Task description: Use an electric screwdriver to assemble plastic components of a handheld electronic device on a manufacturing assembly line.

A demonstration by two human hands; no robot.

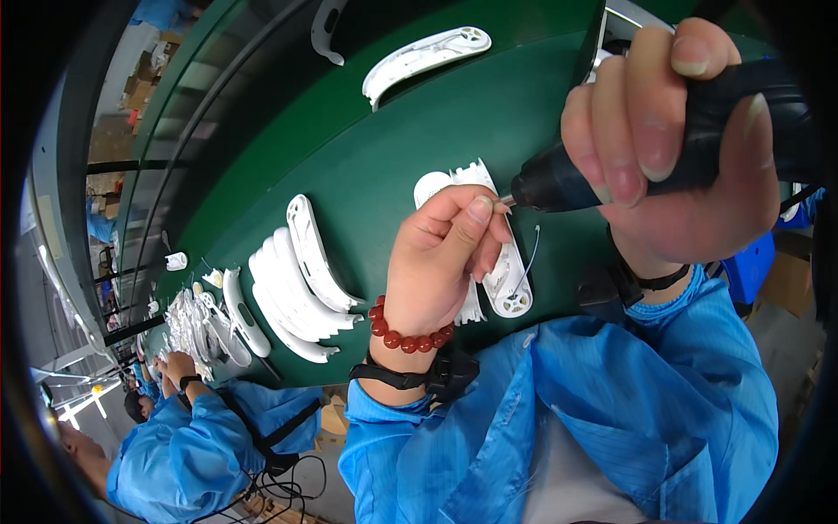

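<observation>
My right hand (676, 131) grips a black electric screwdriver (611, 170), its tip pointing left toward my left fingers. My left hand (441, 253) pinches at the driver's tip, fingers curled over a white curved plastic part (506, 284) lying on the green belt (393, 148). A thin wire sticks out of that part near its round end. My left wrist wears a red bead bracelet and a black strap. Whatever my fingertips hold at the tip is too small to see.
A stack of white curved plastic shells (297, 279) lies left of my hand. Another white shell (423, 57) rests farther up the belt. A co-worker in a blue coat (188, 437) handles more white parts (205, 327) at the lower left.
</observation>
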